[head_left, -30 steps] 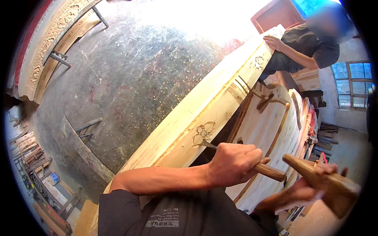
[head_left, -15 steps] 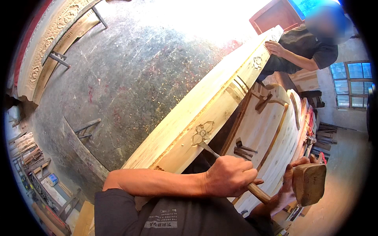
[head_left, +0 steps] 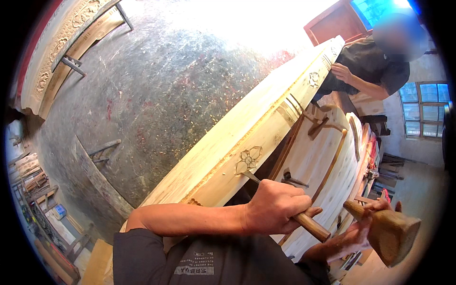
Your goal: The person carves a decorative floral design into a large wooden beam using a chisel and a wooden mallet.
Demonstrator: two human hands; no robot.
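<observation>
My left hand (head_left: pixel 275 207) is wrapped round the wooden handle of a chisel (head_left: pixel 316 229). The chisel's metal tip meets the lower edge of a carved four-petal flower (head_left: pixel 248 159) on the side of a long pale wooden beam (head_left: pixel 216 164). At the lower right, my right hand (head_left: pixel 355 232) grips a wooden mallet (head_left: pixel 394 236), its block-shaped head well apart from the chisel's butt end. Part of the right fingers is hidden behind the mallet.
Across the beam's far end, another person's hand (head_left: pixel 341 72) rests near its edge. Beside the beam lie pale curved boards (head_left: pixel 316 156) with dark wooden pieces on them. Carved panels (head_left: pixel 71 33) stand at the upper left; wood chips dot the grey floor (head_left: pixel 156 95).
The mallet has swung right and down, away from the chisel, and its head has turned. My left hand stays nearly in place. The other person's hand has shifted slightly down the beam's edge.
</observation>
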